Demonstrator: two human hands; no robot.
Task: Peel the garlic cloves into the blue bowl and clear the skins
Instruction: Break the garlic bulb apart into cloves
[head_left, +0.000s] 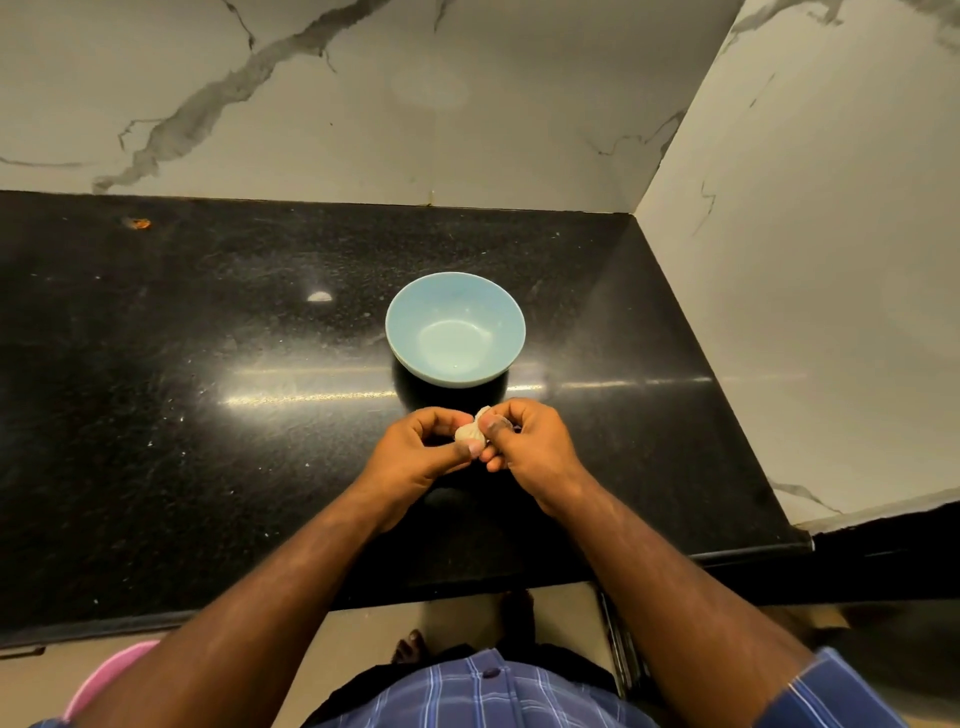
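On the polished black stone surface (208, 415), the empty round pale-blue bowl (455, 329) is sitting just beyond both hands; left hand (415, 453) and right hand (530, 447) are pinching the small papery beige garlic piece (470, 431). Slipping fingers could be dropping it short of the bowl.
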